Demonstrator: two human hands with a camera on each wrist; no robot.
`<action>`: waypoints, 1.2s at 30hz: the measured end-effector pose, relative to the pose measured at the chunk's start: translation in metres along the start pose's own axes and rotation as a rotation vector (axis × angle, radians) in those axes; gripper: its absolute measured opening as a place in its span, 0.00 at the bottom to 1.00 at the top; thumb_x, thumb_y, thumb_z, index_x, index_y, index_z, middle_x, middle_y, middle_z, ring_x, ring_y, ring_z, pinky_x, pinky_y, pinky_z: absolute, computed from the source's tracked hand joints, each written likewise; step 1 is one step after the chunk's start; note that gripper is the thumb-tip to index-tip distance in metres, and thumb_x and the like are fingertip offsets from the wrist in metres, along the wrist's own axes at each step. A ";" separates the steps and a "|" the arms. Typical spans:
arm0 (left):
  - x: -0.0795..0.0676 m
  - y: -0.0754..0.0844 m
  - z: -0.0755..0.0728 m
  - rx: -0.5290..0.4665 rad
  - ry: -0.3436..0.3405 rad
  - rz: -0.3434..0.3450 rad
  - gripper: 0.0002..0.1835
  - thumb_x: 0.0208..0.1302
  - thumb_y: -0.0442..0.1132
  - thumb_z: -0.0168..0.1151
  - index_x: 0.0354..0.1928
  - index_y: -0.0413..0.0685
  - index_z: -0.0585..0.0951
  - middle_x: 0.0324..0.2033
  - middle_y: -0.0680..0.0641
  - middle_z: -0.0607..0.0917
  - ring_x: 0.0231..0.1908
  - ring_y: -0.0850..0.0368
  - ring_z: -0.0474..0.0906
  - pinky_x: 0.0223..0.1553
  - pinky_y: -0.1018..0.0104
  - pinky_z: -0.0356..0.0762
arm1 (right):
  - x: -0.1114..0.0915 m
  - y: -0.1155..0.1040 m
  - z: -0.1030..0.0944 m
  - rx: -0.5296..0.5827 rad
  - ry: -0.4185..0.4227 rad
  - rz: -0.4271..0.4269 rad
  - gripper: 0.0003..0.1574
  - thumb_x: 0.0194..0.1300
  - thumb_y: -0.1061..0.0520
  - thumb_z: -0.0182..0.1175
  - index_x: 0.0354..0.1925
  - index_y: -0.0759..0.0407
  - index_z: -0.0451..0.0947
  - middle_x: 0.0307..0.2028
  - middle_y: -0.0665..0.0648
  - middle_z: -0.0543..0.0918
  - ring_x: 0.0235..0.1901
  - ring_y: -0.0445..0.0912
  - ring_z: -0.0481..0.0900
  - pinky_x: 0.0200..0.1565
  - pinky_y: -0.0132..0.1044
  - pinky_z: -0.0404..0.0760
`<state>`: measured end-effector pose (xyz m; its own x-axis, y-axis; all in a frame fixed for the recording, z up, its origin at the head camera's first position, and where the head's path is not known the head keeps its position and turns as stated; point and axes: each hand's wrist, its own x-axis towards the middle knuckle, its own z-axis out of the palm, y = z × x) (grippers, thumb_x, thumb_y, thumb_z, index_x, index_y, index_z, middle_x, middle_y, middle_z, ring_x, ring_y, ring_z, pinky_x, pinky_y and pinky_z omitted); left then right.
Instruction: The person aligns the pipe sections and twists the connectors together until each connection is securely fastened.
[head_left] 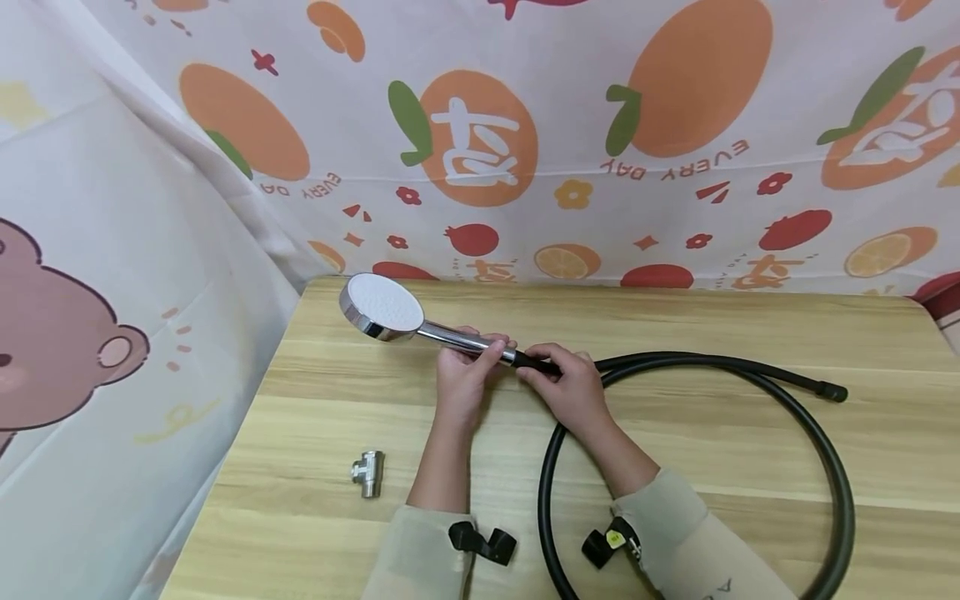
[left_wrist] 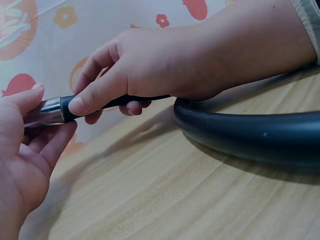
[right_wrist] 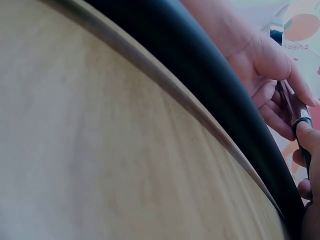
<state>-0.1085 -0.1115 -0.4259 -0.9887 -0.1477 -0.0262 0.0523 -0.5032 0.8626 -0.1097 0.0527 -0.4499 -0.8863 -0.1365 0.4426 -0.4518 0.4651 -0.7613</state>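
Gripping shower head [head_left: 387,305] and hose [left_wrist: 250,137]

From my remote seat, I see the shower head [head_left: 381,306] with a mirror-bright chrome finish, solid metal or plated plastic, I can't tell which. Its white face [head_left: 390,298] looks like matt plastic with a fine, pebbled texture. The handle [head_left: 444,334] is smooth and shiny, like polished metal. I read the hose [left_wrist: 260,137] as black rubber or plastic, smooth with a soft sheen. The pipe fitting [head_left: 369,474] is glossy, silvery metal. The tabletop [head_left: 300,433] shows a pale wood grain under a smooth satin finish. Behind it hangs printed cloth [head_left: 570,125], matt and lightly creased. The sleeves [head_left: 427,546] are matt fabric.
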 end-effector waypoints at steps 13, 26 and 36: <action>0.000 0.002 -0.003 -0.012 -0.035 -0.022 0.18 0.60 0.19 0.61 0.39 0.48 0.68 0.31 0.47 0.89 0.37 0.51 0.88 0.46 0.61 0.86 | 0.000 0.002 -0.001 -0.038 0.023 -0.080 0.15 0.55 0.50 0.74 0.41 0.50 0.85 0.33 0.47 0.89 0.22 0.35 0.74 0.32 0.35 0.64; -0.002 0.007 -0.006 -0.041 -0.154 -0.015 0.17 0.61 0.19 0.59 0.38 0.47 0.67 0.33 0.47 0.89 0.38 0.51 0.88 0.50 0.60 0.85 | 0.000 -0.004 -0.007 0.218 -0.106 0.103 0.10 0.58 0.53 0.71 0.39 0.53 0.86 0.33 0.51 0.89 0.28 0.40 0.80 0.29 0.29 0.79; -0.003 0.009 -0.007 -0.030 -0.172 -0.006 0.17 0.60 0.17 0.59 0.38 0.46 0.66 0.34 0.46 0.89 0.39 0.50 0.88 0.48 0.61 0.86 | 0.004 -0.004 -0.009 0.270 -0.185 0.177 0.12 0.60 0.50 0.69 0.42 0.50 0.85 0.38 0.49 0.89 0.37 0.41 0.84 0.38 0.32 0.83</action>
<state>-0.1042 -0.1216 -0.4212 -0.9983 0.0020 0.0578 0.0480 -0.5295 0.8469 -0.1102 0.0583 -0.4412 -0.9453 -0.2421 0.2184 -0.2786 0.2516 -0.9268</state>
